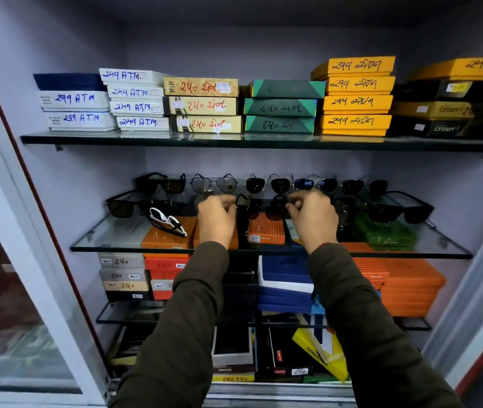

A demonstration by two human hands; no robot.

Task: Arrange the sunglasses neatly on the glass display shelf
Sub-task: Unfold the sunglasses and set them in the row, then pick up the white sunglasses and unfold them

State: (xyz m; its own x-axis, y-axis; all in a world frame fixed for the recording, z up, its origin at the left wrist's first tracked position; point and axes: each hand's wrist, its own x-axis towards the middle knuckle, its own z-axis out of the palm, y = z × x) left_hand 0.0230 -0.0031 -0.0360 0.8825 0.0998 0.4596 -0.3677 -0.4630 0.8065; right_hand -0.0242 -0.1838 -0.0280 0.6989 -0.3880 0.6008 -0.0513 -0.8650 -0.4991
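Both hands reach onto the middle glass shelf [110, 241]. My left hand [216, 219] and my right hand [312, 216] each pinch one side of a dark pair of sunglasses [263, 206] held between them in the front row. Behind stands a back row: black square sunglasses [162, 184], grey aviators [213, 184], dark round-lens pairs [268, 185], a blue mirrored pair [315, 184] and another dark pair [364, 187]. A black pair [125, 206] sits front left, a folded white-and-black pair [168, 222] lies tilted beside it, and a large black pair [396, 212] sits front right.
Stacks of labelled boxes fill the upper glass shelf [146, 139]. Orange, blue and grey boxes [405, 284] show through the glass on the shelf below, with more boxes at the cabinet's bottom. A sliding glass door frame [28, 231] stands at the left.
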